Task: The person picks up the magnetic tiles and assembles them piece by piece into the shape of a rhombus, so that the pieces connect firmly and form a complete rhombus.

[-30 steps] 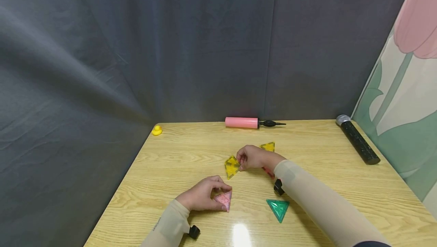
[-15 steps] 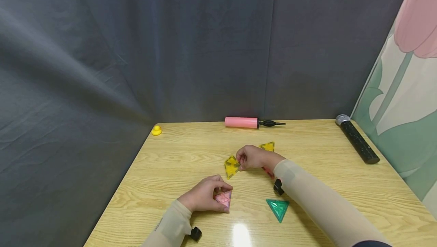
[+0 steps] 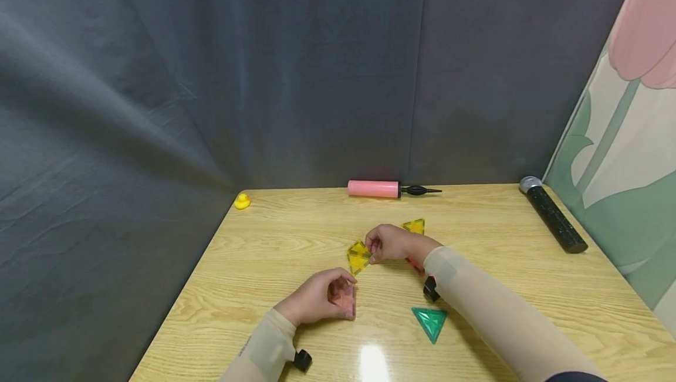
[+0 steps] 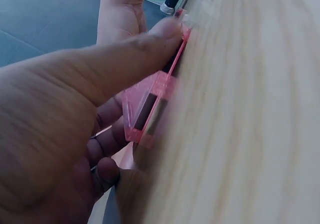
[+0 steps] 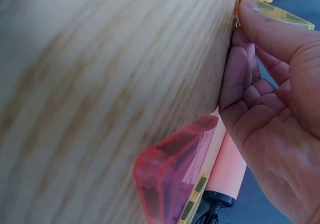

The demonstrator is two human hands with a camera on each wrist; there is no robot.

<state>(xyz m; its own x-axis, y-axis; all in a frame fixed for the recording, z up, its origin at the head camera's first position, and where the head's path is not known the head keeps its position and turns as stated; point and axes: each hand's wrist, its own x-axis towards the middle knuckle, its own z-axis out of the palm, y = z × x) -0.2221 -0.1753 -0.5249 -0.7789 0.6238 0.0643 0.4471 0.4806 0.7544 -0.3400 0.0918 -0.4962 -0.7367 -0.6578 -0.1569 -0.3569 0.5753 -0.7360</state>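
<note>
My left hand (image 3: 319, 300) grips a translucent pink magnetic tile (image 3: 345, 300) between thumb and fingers at the table's near middle. The left wrist view has the pink tile (image 4: 150, 101) tilted, its lower edge at the tabletop. Further back, my right hand (image 3: 389, 243) pinches the edge of yellow magnetic tiles (image 3: 359, 257); they appear to be two joined pieces, one raised. The right wrist view catches a yellow tile (image 5: 285, 16) standing off the table beyond the thumb. Partly hidden by my right wrist lies a red tile (image 3: 415, 266), with another yellow tile (image 3: 414, 226) behind it.
A green triangular tile (image 3: 430, 323) lies near the right forearm. Along the back edge are a yellow rubber duck (image 3: 242, 201) and a pink hand pump (image 3: 375, 189). A black microphone (image 3: 554, 217) lies at the right edge. Dark curtain closes off the back and left.
My left hand has lifted slightly and turned the pink tile from a visible triangle face to a steeper tilt. The right hand and yellow tiles stay put.
</note>
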